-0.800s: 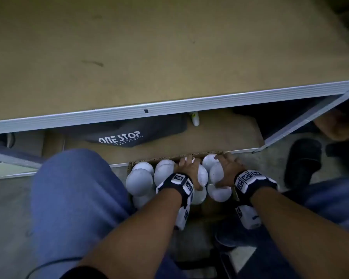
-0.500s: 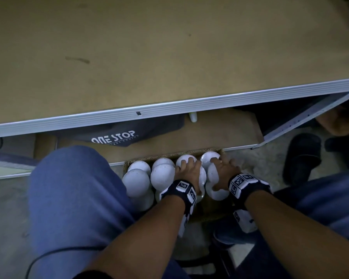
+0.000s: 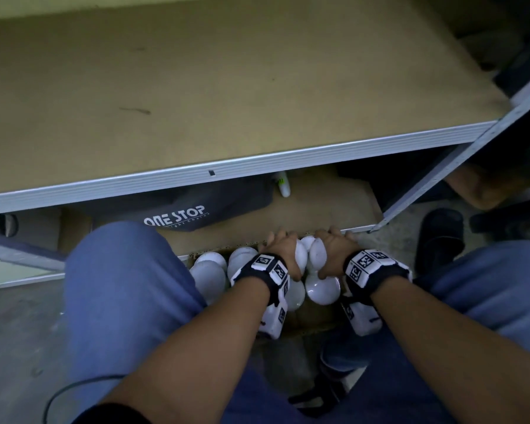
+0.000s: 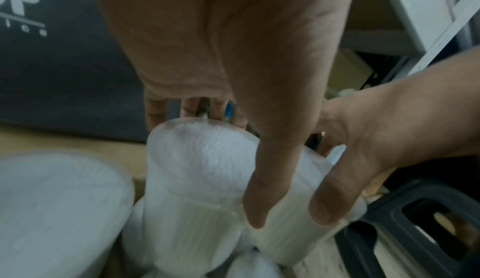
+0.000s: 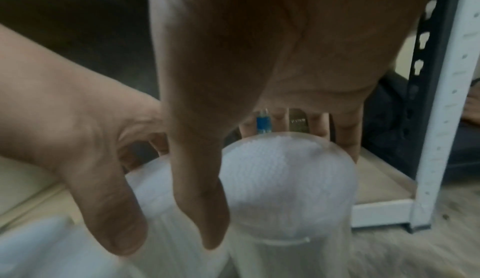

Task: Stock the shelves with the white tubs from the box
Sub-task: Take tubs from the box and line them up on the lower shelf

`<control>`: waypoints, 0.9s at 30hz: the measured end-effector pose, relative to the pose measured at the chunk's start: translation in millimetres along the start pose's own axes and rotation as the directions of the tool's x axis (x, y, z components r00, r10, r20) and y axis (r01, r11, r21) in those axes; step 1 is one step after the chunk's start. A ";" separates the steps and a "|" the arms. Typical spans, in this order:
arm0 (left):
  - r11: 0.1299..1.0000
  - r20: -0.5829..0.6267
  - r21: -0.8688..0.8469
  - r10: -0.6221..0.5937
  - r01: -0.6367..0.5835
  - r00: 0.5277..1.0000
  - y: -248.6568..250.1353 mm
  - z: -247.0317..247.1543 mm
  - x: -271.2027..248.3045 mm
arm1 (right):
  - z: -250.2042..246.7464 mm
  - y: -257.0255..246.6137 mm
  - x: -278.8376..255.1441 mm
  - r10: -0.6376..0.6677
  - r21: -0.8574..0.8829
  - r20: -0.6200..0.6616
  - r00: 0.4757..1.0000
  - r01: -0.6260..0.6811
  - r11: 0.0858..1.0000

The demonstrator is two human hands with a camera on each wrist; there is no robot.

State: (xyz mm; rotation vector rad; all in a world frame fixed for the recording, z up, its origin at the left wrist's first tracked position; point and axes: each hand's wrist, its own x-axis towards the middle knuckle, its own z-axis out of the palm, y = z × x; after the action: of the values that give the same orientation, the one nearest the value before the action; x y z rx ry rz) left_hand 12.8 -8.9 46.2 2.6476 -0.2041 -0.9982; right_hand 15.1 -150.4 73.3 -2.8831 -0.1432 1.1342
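An open cardboard box [image 3: 207, 253] on the floor between my knees holds several white tubs [image 3: 210, 276]. My left hand [image 3: 280, 247] grips one tub [image 3: 300, 255] from above, fingers over its far side and thumb [image 4: 262, 190] on its near side. Beside it, my right hand [image 3: 334, 247] grips a second tub [image 3: 318, 255] the same way. The two held tubs touch each other at the box's far end, near the lower shelf's front edge. In the right wrist view the right thumb [image 5: 200, 200] lies along its tub [image 5: 288, 180].
A wide brown upper shelf board [image 3: 227, 87] hangs over a lower board [image 3: 328, 206]. On the lower board lie a dark "ONE STOP" bag [image 3: 178, 209] and a small white bottle [image 3: 283, 187]. A metal upright [image 3: 435, 179] and a black shoe [image 3: 441, 234] stand at right.
Both hands have curled round one tub each and shifted a little forward, toward the lower shelf's edge. The other tubs in the box have not moved.
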 end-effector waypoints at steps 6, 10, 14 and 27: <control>0.997 -0.123 0.035 0.079 -0.075 0.989 7.0 -46.4 -27.8 | -44.1 -6.4 -44.1 -0.007 0.047 -0.117 0.993 0.012 0.999; 0.995 -0.186 0.050 0.098 -0.090 0.978 16.4 -82.3 -63.8 | -75.4 -8.4 -79.0 -0.020 0.048 -0.176 0.984 0.029 0.998; 0.990 -0.264 0.037 0.141 -0.136 0.954 28.3 -119.5 -107.1 | -103.8 -9.6 -115.4 -0.063 0.071 -0.259 0.964 0.084 0.994; 0.971 -0.569 -0.029 0.180 -0.239 0.802 36.8 -224.6 -189.8 | -194.3 -28.6 -197.8 -0.148 0.149 -0.618 0.772 0.300 0.942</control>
State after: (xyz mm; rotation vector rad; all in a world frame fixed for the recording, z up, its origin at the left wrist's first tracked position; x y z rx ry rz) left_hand 18.8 53.0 335.9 2.6187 -0.2925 -0.1224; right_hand 1.4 -142.6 351.5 -2.7422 -0.2934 0.1440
